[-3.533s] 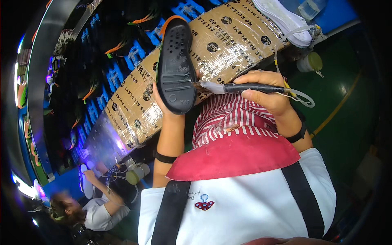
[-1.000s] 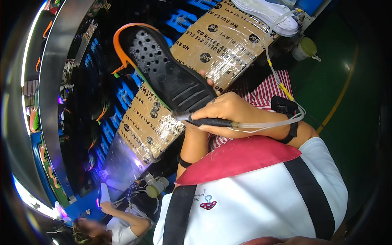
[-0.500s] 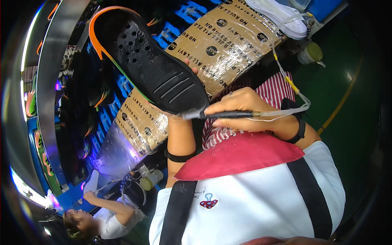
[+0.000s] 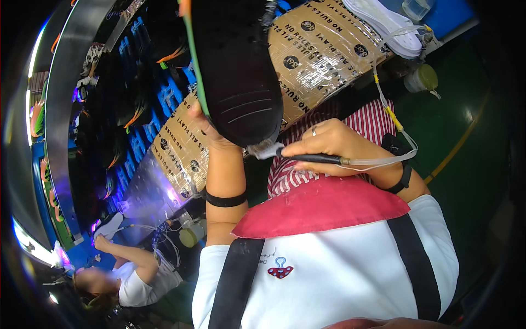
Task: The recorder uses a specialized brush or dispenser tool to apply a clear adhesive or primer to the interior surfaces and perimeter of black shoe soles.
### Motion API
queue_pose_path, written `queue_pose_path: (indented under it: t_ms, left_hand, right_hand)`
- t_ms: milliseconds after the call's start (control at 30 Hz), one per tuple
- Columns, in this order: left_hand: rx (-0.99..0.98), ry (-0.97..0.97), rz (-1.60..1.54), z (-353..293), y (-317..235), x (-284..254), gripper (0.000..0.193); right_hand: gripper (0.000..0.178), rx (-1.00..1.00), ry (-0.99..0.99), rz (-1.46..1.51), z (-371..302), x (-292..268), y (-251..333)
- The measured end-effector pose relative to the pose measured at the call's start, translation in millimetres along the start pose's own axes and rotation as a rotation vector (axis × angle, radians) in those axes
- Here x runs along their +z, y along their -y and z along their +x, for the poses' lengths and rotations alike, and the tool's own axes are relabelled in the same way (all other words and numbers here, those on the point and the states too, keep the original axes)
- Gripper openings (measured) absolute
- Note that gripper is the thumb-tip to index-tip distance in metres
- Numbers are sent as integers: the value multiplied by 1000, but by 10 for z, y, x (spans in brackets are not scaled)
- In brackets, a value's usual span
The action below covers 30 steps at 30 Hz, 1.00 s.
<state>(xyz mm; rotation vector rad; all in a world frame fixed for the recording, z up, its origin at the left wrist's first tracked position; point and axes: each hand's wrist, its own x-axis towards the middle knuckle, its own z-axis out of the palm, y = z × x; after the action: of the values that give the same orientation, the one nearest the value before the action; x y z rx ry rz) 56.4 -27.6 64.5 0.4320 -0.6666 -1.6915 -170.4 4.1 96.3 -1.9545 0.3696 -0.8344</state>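
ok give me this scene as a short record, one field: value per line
left grip: holding a black shoe sole from beneath
right grip: holding a black-handled brush
brush: bristles at the sole's lower end, whitish tube running from handle
sole edge: green and orange on its left side
surface: cardboard, white shoe part near its upper right end
co-worker: lower left, holding a pale shoe-shaped item

Shoe factory, assembly line. Blue racks (image 4: pixel 170 96) with orange-and-green-edged shoe parts (image 4: pixel 172 56) ran alongside a cardboard-covered bench (image 4: pixel 323 52). Black sole (image 4: pixel 241 82) and tubed brush (image 4: pixel 320 158) were in use; a co-worker (image 4: pixel 142 282) sat farther along. Green floor (image 4: pixel 466 123) bore a yellow line (image 4: pixel 459 149).
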Motion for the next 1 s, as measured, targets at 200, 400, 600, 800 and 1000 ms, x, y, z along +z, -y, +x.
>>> queue_pose_path:
  t_ms: [200, 400, 600, 800, 1000]
  left_hand:
    - [-35, -47, -36, -31, -109, -97, 69]
    - [-259, -51, 91, 19, -136, 114, 64]
    - [-420, -229, 258, 41, -119, 159, 52]
    - [-690, -321, 455, 59, -250, 271, 47]
    - [-780, -241, 508, 129, -293, 227, 48]
  right_hand:
    - [23, 53, -62, 16, -4, -15, -1]
    - [23, -31, 153, -109, 31, -59, -17]
    - [21, 24, 7, -72, 63, -17, 20]
    - [23, -64, 161, -52, 25, -11, 33]
    - [22, -100, 15, -152, 54, 68, 6]
